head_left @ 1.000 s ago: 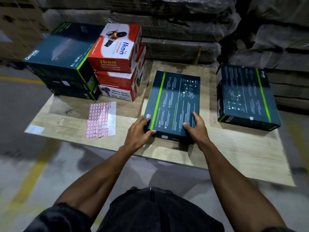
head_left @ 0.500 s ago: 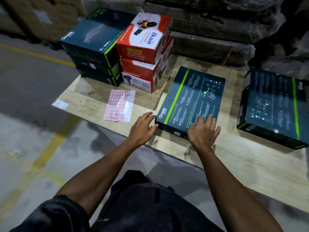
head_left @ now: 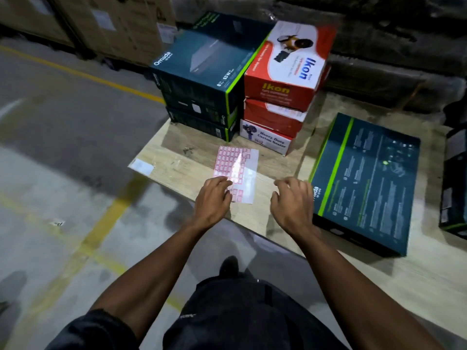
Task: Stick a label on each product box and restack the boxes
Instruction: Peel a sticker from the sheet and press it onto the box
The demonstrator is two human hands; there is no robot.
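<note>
A sheet of pink labels (head_left: 237, 170) lies on the wooden board (head_left: 177, 157). My left hand (head_left: 213, 200) rests on the sheet's near left corner, fingers fairly straight. My right hand (head_left: 294, 203) hovers over the bare board just right of the sheet, fingers loosely curled and holding nothing. A flat dark teal box with a green stripe (head_left: 366, 183) lies face down to the right of my right hand. A stack of teal Omada boxes (head_left: 202, 79) and a stack of red Ikon boxes (head_left: 285, 82) stand at the back.
Another dark box (head_left: 454, 183) sits at the right edge of view. A small white label (head_left: 141, 166) lies at the board's left corner. Grey concrete floor with yellow lines (head_left: 101, 223) spreads to the left. Wrapped pallets (head_left: 379, 34) and cartons stand behind.
Both hands have left the flat teal box and moved left. My left hand now lies on the label sheet and my right hand hangs beside it. The view has swung left.
</note>
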